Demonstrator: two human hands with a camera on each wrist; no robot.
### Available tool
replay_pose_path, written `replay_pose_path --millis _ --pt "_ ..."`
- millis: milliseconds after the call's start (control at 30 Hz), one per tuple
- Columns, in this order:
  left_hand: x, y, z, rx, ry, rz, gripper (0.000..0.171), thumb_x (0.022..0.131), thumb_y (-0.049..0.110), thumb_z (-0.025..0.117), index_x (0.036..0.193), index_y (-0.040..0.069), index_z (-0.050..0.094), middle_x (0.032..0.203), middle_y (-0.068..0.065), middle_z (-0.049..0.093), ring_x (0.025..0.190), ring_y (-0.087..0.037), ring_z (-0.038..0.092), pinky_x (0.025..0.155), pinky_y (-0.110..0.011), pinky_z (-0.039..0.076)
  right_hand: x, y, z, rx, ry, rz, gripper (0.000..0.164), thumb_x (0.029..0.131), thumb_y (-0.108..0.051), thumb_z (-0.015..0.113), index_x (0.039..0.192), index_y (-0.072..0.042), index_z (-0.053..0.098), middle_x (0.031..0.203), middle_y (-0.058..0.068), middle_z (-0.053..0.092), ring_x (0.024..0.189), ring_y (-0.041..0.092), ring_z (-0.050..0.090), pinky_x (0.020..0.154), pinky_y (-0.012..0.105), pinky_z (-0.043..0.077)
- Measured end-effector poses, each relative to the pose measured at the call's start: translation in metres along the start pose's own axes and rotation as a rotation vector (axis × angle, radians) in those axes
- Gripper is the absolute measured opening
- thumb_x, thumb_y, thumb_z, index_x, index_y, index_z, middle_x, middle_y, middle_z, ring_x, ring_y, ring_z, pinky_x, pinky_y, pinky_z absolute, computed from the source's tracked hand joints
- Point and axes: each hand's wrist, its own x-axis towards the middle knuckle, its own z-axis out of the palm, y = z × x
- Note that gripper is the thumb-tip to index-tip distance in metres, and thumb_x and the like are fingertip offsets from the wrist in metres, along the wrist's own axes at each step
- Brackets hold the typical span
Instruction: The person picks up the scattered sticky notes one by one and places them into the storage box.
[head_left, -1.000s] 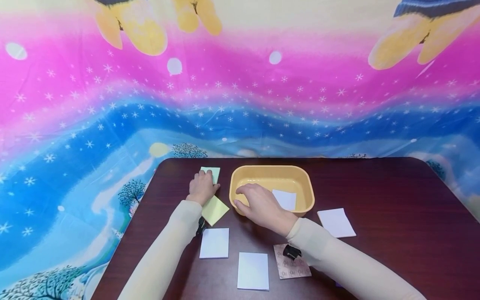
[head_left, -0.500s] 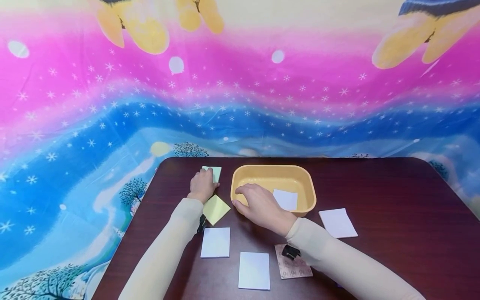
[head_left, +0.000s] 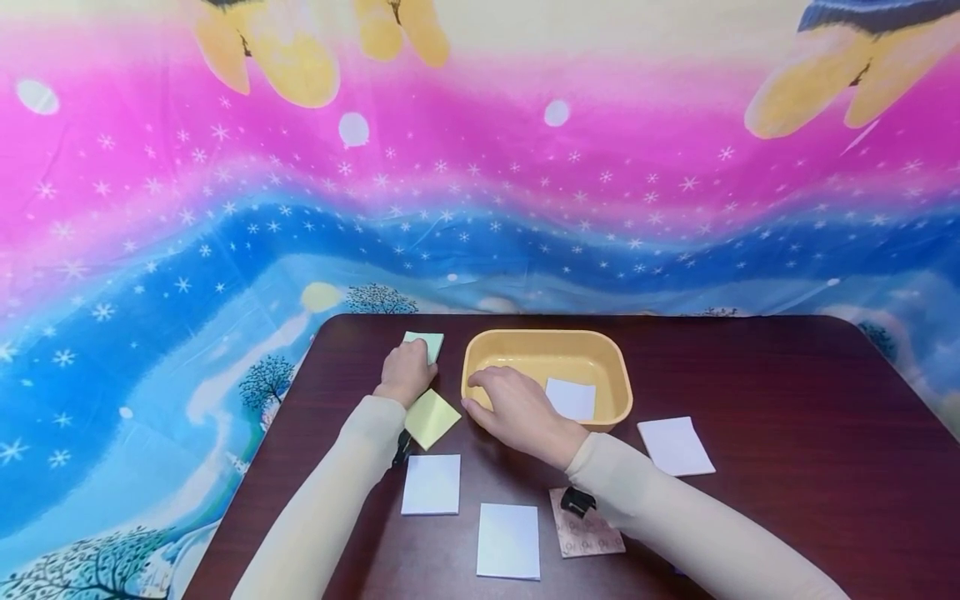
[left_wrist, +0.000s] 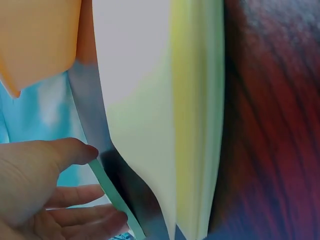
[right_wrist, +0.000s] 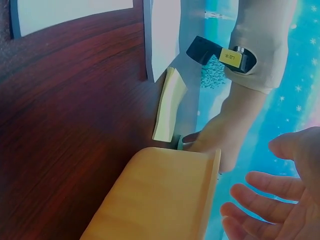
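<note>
Pinching the green pad (head_left: 432, 344) near the far left corner of the table (head_left: 787, 392), the left hand (head_left: 407, 372) has only thumb and fingertips at the edges. I cannot tell whether the pad touches the wood. Since it is thin, a weak pinch could let it slip, and a strong one could bend it. The yellow pad (head_left: 432, 421) lies close to this wrist; a low arm movement could push it. Above the near left part of the tub (head_left: 545, 335), the right hand (head_left: 525, 414) holds nothing, its fingers loosely curved; it could obstruct anything coming from that side.
</note>
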Motion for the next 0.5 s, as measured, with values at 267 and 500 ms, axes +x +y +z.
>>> replay_pose_path --millis 267,500 --pt "-0.0016 -0.0019 -0.0029 -0.057 -0.01 -0.008 0.022 0.092 0.019 0.073 0.097 -0.001 0.067 0.087 -0.017 0.072 0.07 -0.026 0.067 0.065 -0.039 0.054 0.0009 -0.0013 0.0005 0.004 -0.009 -0.008 0.026 0.093 -0.026 0.07 0.107 -0.004 0.074 0.103 0.012 0.076 0.097 0.027 0.07 0.083 0.044 0.057" --pt "-0.0006 -0.0018 -0.0055 -0.028 0.024 0.03 0.018 0.093 0.017 0.069 0.092 -0.001 0.069 0.085 -0.018 0.073 0.069 -0.028 0.069 0.066 -0.041 0.057 0.0026 -0.0007 0.0 0.002 -0.005 -0.019 0.025 0.093 -0.026 0.07 0.107 -0.005 0.074 0.103 0.011 0.076 0.097 0.028 0.069 0.082 0.044 0.056"
